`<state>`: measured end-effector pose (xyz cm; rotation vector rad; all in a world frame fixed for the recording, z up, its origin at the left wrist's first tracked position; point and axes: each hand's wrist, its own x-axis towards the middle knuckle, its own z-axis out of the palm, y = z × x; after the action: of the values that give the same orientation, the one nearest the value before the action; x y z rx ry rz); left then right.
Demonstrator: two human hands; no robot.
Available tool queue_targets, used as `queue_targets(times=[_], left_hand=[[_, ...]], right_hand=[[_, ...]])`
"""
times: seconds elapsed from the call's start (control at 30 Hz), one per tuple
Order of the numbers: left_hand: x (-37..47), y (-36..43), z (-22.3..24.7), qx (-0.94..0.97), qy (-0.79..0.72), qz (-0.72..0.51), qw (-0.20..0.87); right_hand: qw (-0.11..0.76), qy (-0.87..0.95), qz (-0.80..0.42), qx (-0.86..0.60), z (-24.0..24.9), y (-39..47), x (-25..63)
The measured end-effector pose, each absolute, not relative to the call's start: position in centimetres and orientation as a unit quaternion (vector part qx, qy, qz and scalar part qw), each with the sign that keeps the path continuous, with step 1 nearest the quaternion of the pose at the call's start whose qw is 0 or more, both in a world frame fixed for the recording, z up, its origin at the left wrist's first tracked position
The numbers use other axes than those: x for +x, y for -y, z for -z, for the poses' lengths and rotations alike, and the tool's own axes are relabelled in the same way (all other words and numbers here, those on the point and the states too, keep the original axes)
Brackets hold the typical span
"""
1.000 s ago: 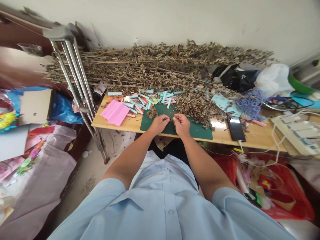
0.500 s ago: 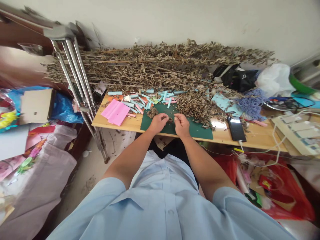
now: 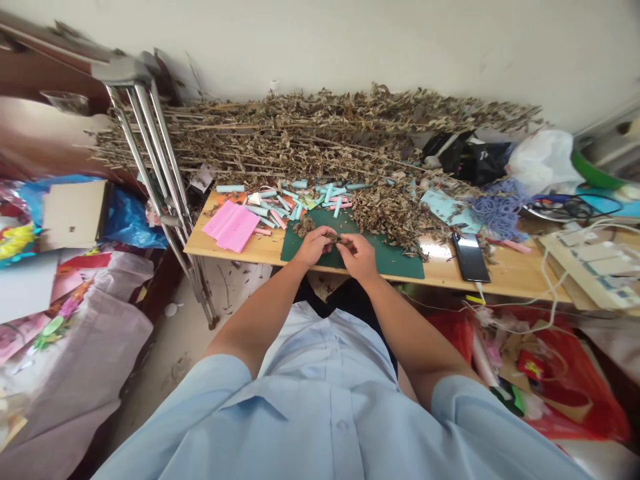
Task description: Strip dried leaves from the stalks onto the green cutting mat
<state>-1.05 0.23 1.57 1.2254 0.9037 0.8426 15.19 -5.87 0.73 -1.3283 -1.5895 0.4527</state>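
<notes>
Over the front of a green cutting mat (image 3: 410, 265), my left hand (image 3: 314, 247) is closed on a bit of dried leaves (image 3: 334, 237). My right hand (image 3: 358, 256) meets it from the right, fingers pinched on the same dried leaves. The fingertips of both hands almost touch. Just beyond my left hand lies a small brown clump of crumbled leaf (image 3: 303, 227). A larger heap of dried leaves (image 3: 390, 212) covers the mat's right back part. Small blue and pink paper rolls (image 3: 295, 203) lie scattered behind the mat.
Dried leafy stalks (image 3: 300, 133) are stacked along the wall. Pink paper sheets (image 3: 231, 225) lie at the left. To the right are a phone (image 3: 472, 259) on a cable, blue yarn (image 3: 500, 207) and a power strip (image 3: 590, 263). Metal crutches (image 3: 155, 153) lean at the table's left end.
My right hand has moved left, bringing its fingers onto the dried leaves at my left hand. The left hand stays almost in place.
</notes>
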Motion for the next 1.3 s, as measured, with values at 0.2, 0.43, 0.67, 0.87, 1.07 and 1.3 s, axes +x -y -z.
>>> queue_targets(times=[0.2, 0.43, 0.67, 0.87, 1.07, 1.3], left_hand=[[-0.9, -0.2, -1.0, 0.574, -0.375, -0.372, 0.626], [-0.9, -0.4, -1.0, 0.578, -0.345, -0.363, 0.644], [-0.9, -0.5, -0.6, 0.620, -0.335, -0.369, 0.606], [-1.0, -0.4, -0.7, 0.651, -0.382, -0.353, 0.552], [-1.0, -0.2, -1.5, 0.651, -0.376, -0.354, 0.556], [-1.0, -0.3, -1.4, 0.651, -0.378, -0.336, 0.566]], right_hand=[[0.501, 0.657, -0.198, -0.528, 0.5, 3.9, 15.1], [0.519, 0.661, -0.167, -0.516, -0.1, 4.2, 15.0], [0.517, 0.619, -0.167, -0.567, 0.0, 4.2, 15.0], [0.510, 0.596, -0.182, -0.593, 0.1, 4.2, 15.1], [0.515, 0.645, -0.165, -0.540, -0.1, 4.2, 15.2], [0.519, 0.660, -0.166, -0.517, 0.0, 4.1, 15.3]])
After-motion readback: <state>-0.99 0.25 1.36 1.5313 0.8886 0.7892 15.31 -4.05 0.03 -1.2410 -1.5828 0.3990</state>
